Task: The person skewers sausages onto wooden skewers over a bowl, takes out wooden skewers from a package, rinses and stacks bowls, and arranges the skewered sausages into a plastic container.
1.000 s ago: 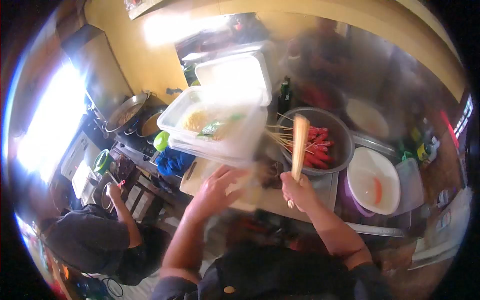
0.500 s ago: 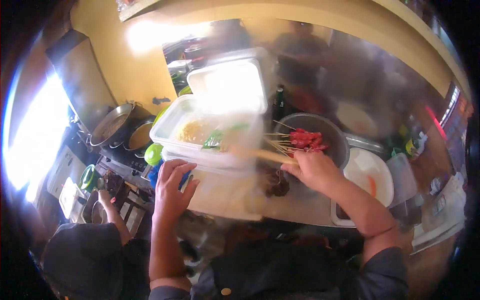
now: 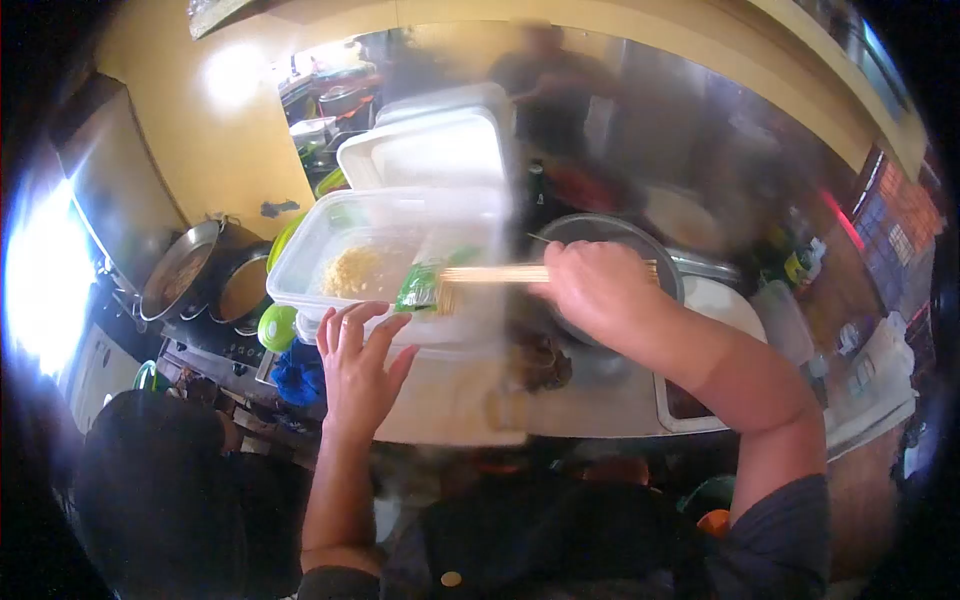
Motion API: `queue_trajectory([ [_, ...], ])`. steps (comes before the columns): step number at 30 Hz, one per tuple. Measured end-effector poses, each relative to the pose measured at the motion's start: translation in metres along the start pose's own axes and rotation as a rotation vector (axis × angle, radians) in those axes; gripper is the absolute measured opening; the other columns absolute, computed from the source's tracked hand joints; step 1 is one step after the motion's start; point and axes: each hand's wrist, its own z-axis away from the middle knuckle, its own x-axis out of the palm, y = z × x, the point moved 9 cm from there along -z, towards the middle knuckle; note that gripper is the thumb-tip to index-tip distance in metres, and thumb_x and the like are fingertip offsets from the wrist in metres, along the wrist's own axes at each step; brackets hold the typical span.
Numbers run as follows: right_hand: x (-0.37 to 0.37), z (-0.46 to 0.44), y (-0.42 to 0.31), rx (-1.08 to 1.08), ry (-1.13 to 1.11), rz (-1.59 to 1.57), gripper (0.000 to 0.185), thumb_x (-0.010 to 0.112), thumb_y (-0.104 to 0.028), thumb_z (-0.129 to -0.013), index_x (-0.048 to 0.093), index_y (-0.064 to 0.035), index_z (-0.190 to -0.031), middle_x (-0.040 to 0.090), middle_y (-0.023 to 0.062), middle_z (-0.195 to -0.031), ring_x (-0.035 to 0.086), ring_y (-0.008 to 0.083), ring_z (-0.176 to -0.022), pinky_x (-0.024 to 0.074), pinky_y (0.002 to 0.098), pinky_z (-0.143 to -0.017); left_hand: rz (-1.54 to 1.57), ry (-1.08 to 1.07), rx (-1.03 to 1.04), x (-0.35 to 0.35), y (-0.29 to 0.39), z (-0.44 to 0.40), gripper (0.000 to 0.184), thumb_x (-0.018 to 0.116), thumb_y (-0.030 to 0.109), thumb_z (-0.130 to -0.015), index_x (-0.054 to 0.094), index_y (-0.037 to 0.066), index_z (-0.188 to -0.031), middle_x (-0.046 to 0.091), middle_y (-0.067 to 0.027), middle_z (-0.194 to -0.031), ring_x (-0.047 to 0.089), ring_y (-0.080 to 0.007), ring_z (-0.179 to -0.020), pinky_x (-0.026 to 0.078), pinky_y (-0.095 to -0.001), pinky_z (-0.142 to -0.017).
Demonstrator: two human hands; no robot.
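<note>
In the head view, the right hand (image 3: 600, 285), just right of the centre of the frame, is closed around a bundle of sticks (image 3: 495, 273) that lies nearly level, its left end over a clear plastic box (image 3: 292, 290) at the centre left. The left hand (image 3: 357, 375), lower and further left, holds nothing and has its fingers bent and spread apart at the front edge of the box; whether the fingertips touch the plastic cannot be told. Inside the box, a pale yellow heap (image 3: 350, 272) sits on the left, and a green packet (image 3: 416, 288) lies to its right, close to the left end of the sticks. A white plastic piece (image 3: 425, 152), perhaps a lid, stands tilted behind the box. A grey bowl (image 3: 625, 230) is partly hidden behind the right hand, with a dark bottle (image 3: 537, 187) near its upper left side. Below the box, a pale board (image 3: 440, 398) lies on the table (image 3: 620, 408). At the far left are two pans (image 3: 183, 265), and in the lower left corner a person in dark clothes (image 3: 170, 490).
</note>
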Motion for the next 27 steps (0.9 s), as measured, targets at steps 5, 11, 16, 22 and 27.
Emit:
queue_trajectory([
  [5, 0.004, -0.012, -0.011, -0.056, 0.013, -0.01, 0.032, 0.058, -0.032, -0.082, 0.055, -0.0002, -0.079, 0.061, 0.0177, -0.07, 0.061, 0.0337, -0.064, 0.0489, 0.0422, -0.057, -0.028, 0.1, 0.056, 0.009, -0.003, -0.004, 0.029, 0.071, 0.014, -0.066, 0.06, 0.017, -0.092, 0.054, 0.0011, -0.095, 0.051, -0.019, -0.095, 0.029, -0.0448, -0.097],
  [11, 0.031, -0.012, -0.028, -0.122, -0.236, 0.103, 0.016, 0.054, -0.015, -0.079, 0.056, 0.0001, -0.078, 0.061, 0.0179, -0.068, 0.062, 0.0316, -0.064, 0.0501, 0.0421, -0.055, 0.001, 0.077, 0.138, 0.023, 0.003, -0.009, 0.026, 0.072, 0.013, -0.064, 0.059, 0.015, -0.086, 0.056, -0.0025, -0.087, 0.053, -0.0234, -0.092, 0.03, -0.0471, -0.097],
  [16, 0.027, -0.009, -0.034, -0.122, -0.338, 0.027, 0.019, 0.051, -0.012, -0.076, 0.062, 0.0019, -0.083, 0.064, 0.0146, -0.073, 0.065, 0.0276, -0.071, 0.051, 0.04, -0.055, 0.076, 0.052, 0.019, 0.01, 0.002, -0.023, 0.031, 0.074, 0.016, -0.061, 0.058, 0.013, -0.088, 0.056, -0.0036, -0.09, 0.052, -0.0258, -0.093, 0.028, -0.0478, -0.098],
  [22, 0.027, -0.012, -0.051, -0.307, -0.381, 0.049, 0.017, 0.052, -0.012, -0.073, 0.064, -0.0002, -0.074, 0.063, 0.017, -0.074, 0.063, 0.0298, -0.065, 0.0509, 0.0402, -0.056, 0.097, -0.058, -0.044, 0.034, -0.023, -0.011, 0.023, 0.069, 0.014, -0.068, 0.059, 0.013, -0.089, 0.058, -0.0008, -0.085, 0.055, -0.0189, -0.085, 0.03, -0.0451, -0.097],
  [27, 0.03, -0.032, -0.06, -0.325, -0.366, 0.052, 0.018, 0.053, -0.014, -0.073, 0.065, -0.0024, -0.077, 0.063, 0.0158, -0.074, 0.063, 0.0281, -0.068, 0.051, 0.0402, -0.058, 0.147, 0.091, 0.148, 0.034, 0.017, -0.013, 0.018, 0.07, 0.006, -0.065, 0.06, 0.011, -0.079, 0.059, -0.0015, -0.077, 0.057, -0.0185, -0.076, 0.035, -0.0433, -0.094],
])
